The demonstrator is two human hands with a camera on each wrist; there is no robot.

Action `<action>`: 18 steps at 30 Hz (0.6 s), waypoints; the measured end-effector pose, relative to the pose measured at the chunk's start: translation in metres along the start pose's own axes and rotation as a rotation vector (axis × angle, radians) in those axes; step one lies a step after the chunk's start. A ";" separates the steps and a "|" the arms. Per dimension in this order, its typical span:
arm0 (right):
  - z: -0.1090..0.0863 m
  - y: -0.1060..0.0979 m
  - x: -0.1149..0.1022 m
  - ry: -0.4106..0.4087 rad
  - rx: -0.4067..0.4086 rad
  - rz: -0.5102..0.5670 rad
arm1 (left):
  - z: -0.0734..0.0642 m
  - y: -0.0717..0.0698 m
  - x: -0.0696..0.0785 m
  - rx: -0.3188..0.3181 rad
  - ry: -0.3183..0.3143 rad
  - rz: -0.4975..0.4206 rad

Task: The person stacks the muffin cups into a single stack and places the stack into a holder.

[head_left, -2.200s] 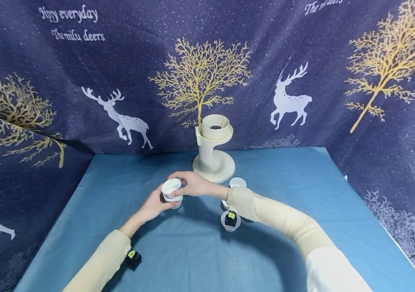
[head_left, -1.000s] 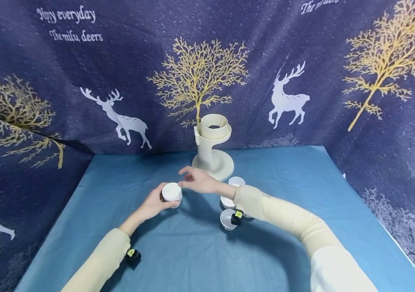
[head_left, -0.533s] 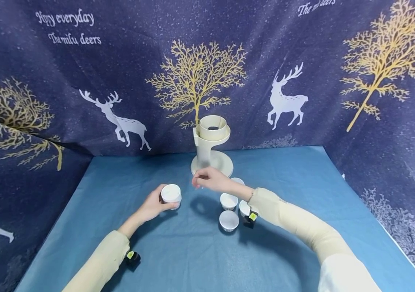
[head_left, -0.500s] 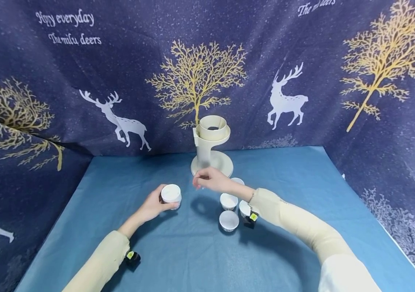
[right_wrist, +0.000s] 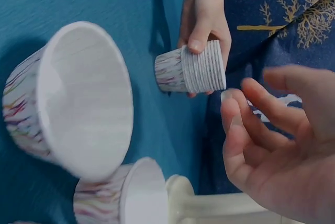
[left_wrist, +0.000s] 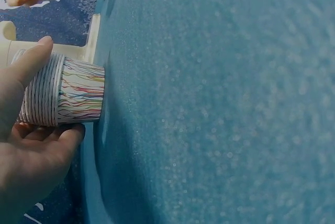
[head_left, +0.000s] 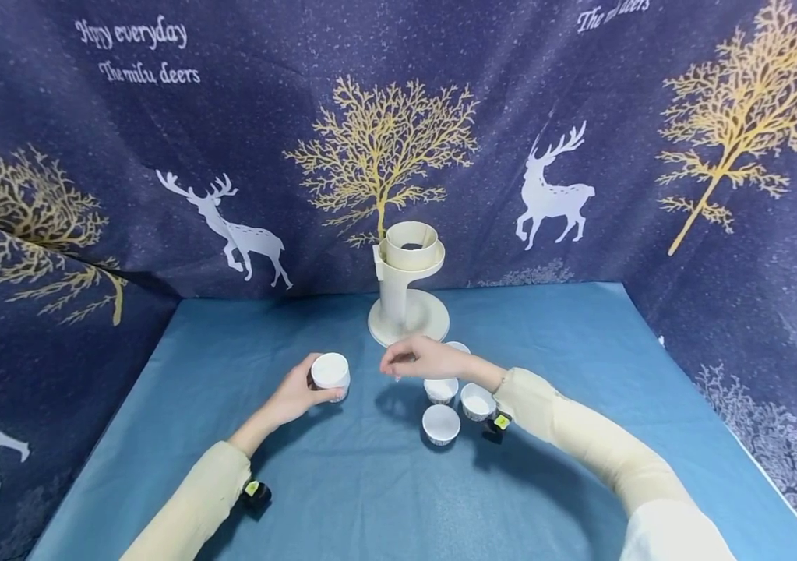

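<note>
My left hand [head_left: 297, 391] grips a nested stack of white paper baking cups [head_left: 330, 372] above the left-middle of the table. In the left wrist view, the thumb and fingers go round the stack [left_wrist: 78, 90], whose lowest cup shows coloured wavy lines. My right hand [head_left: 426, 358] hovers to the right of the stack, apart from it, with loosely bent fingers. Seen from the right wrist, the right hand [right_wrist: 282, 140] holds nothing. Below and beside it stand several single cups: a front one [head_left: 441, 425], a right one [head_left: 478, 402], a middle one [head_left: 442, 389] and a partly hidden back one [head_left: 459, 347].
A cream stand [head_left: 393, 300] with a round base and a ring-shaped top stands at the back centre of the blue-covered table [head_left: 342, 499]. A dark cloth [head_left: 244, 117] printed with deer and trees hangs behind. Each wrist carries a small black camera.
My right hand, earlier at the stack's rim, has let go and drawn away to the right, uncovering the cups on the table. My left hand keeps its grip in nearly the same place.
</note>
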State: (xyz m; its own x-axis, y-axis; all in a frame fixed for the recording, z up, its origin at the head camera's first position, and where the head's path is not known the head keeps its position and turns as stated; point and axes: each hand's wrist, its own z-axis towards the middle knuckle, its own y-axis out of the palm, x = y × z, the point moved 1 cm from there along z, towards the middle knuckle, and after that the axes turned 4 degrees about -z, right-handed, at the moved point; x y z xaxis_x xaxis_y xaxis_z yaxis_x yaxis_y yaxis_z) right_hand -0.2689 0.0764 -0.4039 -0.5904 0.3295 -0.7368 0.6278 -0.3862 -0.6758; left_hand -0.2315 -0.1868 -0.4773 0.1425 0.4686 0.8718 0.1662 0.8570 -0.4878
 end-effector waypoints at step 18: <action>-0.051 0.000 0.018 0.041 -0.083 -0.301 | 0.000 -0.001 0.002 -0.009 -0.003 0.016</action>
State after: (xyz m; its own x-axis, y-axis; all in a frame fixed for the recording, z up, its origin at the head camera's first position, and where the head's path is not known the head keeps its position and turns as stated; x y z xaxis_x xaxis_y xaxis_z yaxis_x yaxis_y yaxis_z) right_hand -0.2535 0.1260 -0.4184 -0.7362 0.4533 -0.5026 0.4683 -0.1948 -0.8618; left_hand -0.2318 -0.1870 -0.4749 0.1420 0.4829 0.8641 0.1731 0.8474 -0.5020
